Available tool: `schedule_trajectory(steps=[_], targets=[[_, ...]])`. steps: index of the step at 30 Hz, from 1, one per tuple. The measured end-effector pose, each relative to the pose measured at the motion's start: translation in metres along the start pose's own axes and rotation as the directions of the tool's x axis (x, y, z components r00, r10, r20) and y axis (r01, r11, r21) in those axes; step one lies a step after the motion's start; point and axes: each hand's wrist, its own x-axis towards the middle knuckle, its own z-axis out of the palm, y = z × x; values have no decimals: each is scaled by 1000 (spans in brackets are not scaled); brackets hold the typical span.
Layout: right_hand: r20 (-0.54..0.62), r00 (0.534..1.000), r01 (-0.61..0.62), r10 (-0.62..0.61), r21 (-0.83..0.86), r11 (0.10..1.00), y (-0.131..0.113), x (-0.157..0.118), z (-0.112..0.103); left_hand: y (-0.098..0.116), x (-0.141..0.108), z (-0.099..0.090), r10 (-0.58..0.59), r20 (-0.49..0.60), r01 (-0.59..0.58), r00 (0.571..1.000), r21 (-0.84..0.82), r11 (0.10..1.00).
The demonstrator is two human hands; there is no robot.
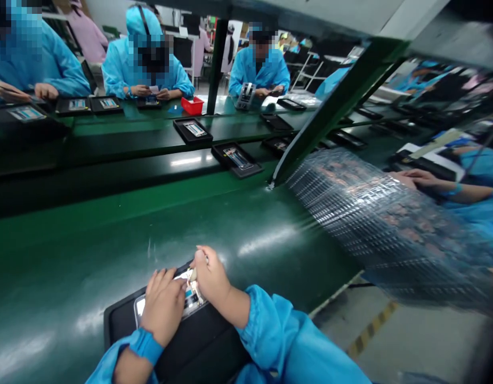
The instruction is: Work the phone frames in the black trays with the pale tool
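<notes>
Left hand (163, 305) lies flat on the phone (190, 298) in its tray (118, 320) at the bench's near edge; right hand (209, 274) pinches a small part. Slipping could scratch it.

One black tray (122, 320) holding one device (190, 296) lies on the green desk (110, 234), under the person's two hands, left hand (163, 306) and right hand (209, 274). Beyond that tray, two more trays with devices, one (192, 130) and another (237, 160), ride the belt. Farther beyond it stands one red bin (192, 105), with three blue-coated workers seated behind.
</notes>
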Motion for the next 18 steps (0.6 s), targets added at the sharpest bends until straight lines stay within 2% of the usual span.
schedule_trajectory(steps=[6,12,15,18], targets=[[-36,998,59,-59,-18,998,-2,0,2,1,4,3,-56,53,55,997,24,998],[-73,995,70,-67,42,997,-2,0,2,6,6,9,-105,-14,104,994,-58,993],[-31,999,-12,15,105,994,4,-1,-1,17,4,9,-182,-12,179,983,-118,977],[1,980,-197,200,166,966,5,-3,-6,17,2,2,-220,98,236,971,-206,950]])
